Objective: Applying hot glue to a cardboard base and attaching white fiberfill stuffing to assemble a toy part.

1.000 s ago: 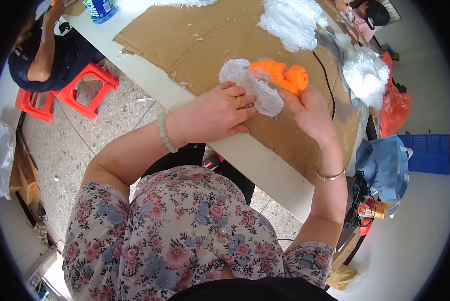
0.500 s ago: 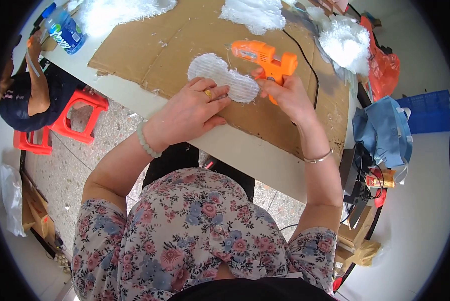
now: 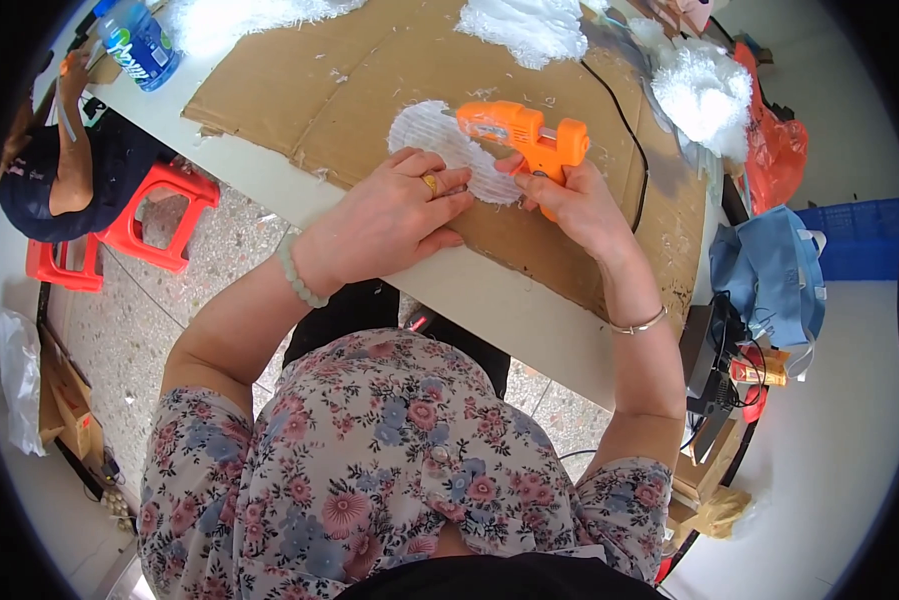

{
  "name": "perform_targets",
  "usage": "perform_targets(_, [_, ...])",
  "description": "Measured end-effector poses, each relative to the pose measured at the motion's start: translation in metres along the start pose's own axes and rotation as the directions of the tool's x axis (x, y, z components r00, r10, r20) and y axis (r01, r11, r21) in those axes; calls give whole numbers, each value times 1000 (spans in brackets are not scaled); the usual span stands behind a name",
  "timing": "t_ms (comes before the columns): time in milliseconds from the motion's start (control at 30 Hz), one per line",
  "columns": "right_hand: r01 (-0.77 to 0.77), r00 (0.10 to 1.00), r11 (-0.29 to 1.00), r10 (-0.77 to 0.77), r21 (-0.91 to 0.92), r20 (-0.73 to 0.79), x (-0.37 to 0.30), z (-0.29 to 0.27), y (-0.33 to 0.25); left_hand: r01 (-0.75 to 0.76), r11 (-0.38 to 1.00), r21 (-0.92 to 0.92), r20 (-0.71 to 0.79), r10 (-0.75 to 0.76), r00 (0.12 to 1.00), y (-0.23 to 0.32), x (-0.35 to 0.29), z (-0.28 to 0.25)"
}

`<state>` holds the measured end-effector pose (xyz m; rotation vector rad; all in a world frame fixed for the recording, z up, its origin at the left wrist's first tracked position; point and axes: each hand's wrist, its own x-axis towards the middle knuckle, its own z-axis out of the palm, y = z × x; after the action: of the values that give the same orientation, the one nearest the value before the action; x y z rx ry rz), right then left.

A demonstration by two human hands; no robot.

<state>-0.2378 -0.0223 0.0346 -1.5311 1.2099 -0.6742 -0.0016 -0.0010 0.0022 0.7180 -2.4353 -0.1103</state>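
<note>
Right hand (image 3: 587,208) grips the glue gun (image 3: 537,145), nozzle (image 3: 451,112) at the pad's (image 3: 455,150) far edge. Left hand (image 3: 384,218), fingers loose, rests nearside

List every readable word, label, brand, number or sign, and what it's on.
Bottle: large lettering on the label; I don't copy print out.
Glue gun: pale side patch, any print too small to read.
Packet: too small to read.
Bag: any marks unreadable.
Dark clothing: small marks, unreadable.

A glue gun (image 3: 541,152), cardboard-topped table (image 3: 529,308) and fibre heaps (image 3: 704,95) show a workshop.
</note>
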Motion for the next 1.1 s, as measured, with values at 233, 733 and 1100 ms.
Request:
perform_targets(233, [68,996,993,-62,96,-65,-9,-6,-11,-9,1000,8,2,9,1000,-2,-2,1])
perform_targets(733, [52,995,994,-45,91,-85,-6,0,-7,-19,999,33,0,19,1000,-1,-2,2])
perform_targets(1100, [19,1000,999,-18,27,-21,10,20,-14,-13,999,31,-3,13,1000,0,0,1])
